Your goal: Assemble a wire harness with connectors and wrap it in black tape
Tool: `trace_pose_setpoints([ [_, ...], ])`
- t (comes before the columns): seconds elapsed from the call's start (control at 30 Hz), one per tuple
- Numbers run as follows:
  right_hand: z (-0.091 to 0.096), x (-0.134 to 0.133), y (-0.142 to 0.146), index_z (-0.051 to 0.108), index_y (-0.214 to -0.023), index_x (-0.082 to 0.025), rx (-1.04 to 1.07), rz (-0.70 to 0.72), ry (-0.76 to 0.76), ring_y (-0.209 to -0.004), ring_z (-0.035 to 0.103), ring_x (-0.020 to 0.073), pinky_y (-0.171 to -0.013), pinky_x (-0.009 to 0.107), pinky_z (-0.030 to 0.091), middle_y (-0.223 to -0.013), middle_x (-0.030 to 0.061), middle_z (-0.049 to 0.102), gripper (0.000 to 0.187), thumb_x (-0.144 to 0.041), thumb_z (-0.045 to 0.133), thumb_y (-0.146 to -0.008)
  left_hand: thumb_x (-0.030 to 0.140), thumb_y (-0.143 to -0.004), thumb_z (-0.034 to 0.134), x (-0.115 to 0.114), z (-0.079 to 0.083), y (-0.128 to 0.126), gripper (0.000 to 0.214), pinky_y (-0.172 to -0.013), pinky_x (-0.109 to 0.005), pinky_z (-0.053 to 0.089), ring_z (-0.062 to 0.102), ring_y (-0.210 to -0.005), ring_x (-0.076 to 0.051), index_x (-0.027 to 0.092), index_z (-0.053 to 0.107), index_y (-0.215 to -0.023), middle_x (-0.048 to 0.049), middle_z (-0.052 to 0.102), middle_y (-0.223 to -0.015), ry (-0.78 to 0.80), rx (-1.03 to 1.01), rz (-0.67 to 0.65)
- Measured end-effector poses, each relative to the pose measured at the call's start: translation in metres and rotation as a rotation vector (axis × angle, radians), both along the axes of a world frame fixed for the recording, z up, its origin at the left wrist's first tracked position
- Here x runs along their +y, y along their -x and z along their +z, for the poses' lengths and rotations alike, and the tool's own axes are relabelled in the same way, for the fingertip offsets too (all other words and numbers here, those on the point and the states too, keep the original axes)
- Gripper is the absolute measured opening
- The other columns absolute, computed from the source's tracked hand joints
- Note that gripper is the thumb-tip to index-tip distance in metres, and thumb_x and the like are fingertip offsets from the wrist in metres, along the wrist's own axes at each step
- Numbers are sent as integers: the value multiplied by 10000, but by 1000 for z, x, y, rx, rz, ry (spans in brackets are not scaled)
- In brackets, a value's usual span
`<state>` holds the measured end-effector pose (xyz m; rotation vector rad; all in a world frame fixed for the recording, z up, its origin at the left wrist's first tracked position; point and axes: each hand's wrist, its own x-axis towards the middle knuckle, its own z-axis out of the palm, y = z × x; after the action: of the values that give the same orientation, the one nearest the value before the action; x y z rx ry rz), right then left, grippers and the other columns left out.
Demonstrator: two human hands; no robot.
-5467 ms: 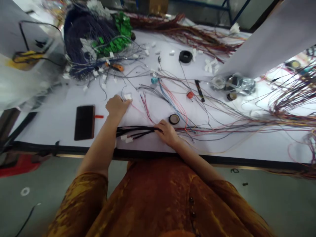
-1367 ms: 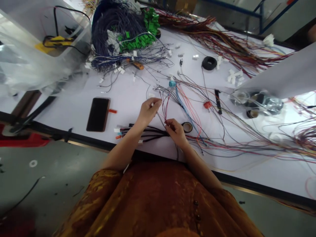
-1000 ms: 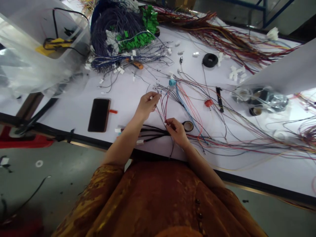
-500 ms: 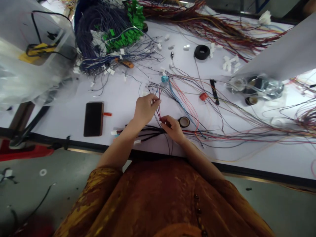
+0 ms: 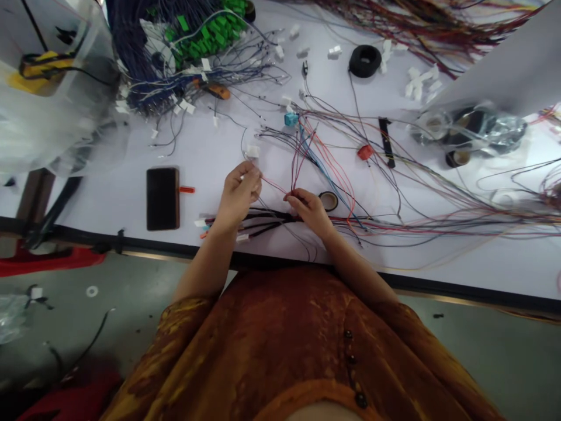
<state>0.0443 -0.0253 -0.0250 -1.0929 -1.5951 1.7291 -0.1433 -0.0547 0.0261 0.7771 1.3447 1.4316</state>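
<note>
Head view: your left grip point(image 5: 240, 188) and right grip point(image 5: 307, 206) each pinch the thin red wire point(image 5: 275, 185) stretched between them over the counter point(image 5: 209, 159).

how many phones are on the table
1: a dark phone lying flat near the front edge of the table, left of the left hand. Others could hide under the wire piles.

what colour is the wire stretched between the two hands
The wire is red; head view.

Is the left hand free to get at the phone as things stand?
Probably yes: the phone lies flat to the left of the left hand, with only bare table and a small red piece between. The hand pinches a red wire, though, so its fingers are occupied.
</note>
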Motion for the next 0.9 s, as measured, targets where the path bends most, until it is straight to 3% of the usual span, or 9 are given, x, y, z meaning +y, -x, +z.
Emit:
trace_pose_setpoints([
  [0.13,-2,4,5,601,-834,-187,35,-138,124,-470,327,48,-438,230,250,-716,-17,543,356,-537,551,-874,422,-775,803,-23,-17,2,404,-373,-170,162,236,-434,-31,199,479,-686,78,329,-553,22,-186,94],
  [0.27,-4,5,5,544,-810,-206,-101,-185,109,-421,353,49,-402,236,263,-687,-26,540,323,-514,537,-907,437,-786,816,-40,-22,5,407,-355,-155,192,260,-418,-26,197,501,-692,82,329,-535,8,-212,169],
  [0.33,-1,4,2,497,-809,-223,-166,-255,12,-407,381,60,-414,244,292,-643,-52,491,270,-466,537,-920,449,-809,804,-43,-17,9,391,-356,-148,229,303,-424,-28,193,530,-703,72,375,-542,11,-152,187],
  [0.43,15,5,4,456,-849,-241,-174,-381,-294,-539,516,96,-530,254,407,-700,-42,506,180,-378,551,-916,446,-837,785,-42,-8,14,349,-372,-146,265,338,-441,-34,185,582,-728,60,420,-556,3,-50,149],
  [0.47,22,6,9,472,-888,-240,-148,-324,-389,-640,573,113,-603,262,451,-768,-22,551,152,-355,570,-908,436,-842,784,-41,-5,16,333,-377,-146,265,336,-444,-34,182,595,-736,60,418,-559,-8,-37,127],
  [0.53,36,10,25,508,-998,-236,-69,-39,-479,-824,625,141,-748,288,495,-881,6,617,182,-320,624,-884,416,-857,773,-39,-1,19,298,-392,-147,274,340,-454,-36,179,618,-764,57,419,-577,-27,-51,80],
  [0.63,52,17,56,505,-1078,-234,22,257,-405,-761,604,125,-736,281,495,-829,-16,616,207,-317,604,-917,423,-927,686,-39,0,24,254,-467,-153,385,445,-527,-47,174,673,-879,23,506,-682,-49,-165,42],
  [0.77,59,21,82,524,-976,-230,47,231,-348,-642,500,87,-631,240,441,-800,-24,586,113,-343,520,-983,397,-950,650,-46,-8,35,244,-651,-177,524,590,-673,-62,165,700,-1003,-24,619,-854,-63,-318,35],
  [0.9,56,15,84,579,-892,-203,65,232,-386,-678,486,93,-656,246,426,-791,-14,591,135,-315,549,-962,422,-904,716,-52,-21,40,258,-667,-178,542,634,-687,-67,182,679,-991,-16,660,-862,8,-283,99],
])
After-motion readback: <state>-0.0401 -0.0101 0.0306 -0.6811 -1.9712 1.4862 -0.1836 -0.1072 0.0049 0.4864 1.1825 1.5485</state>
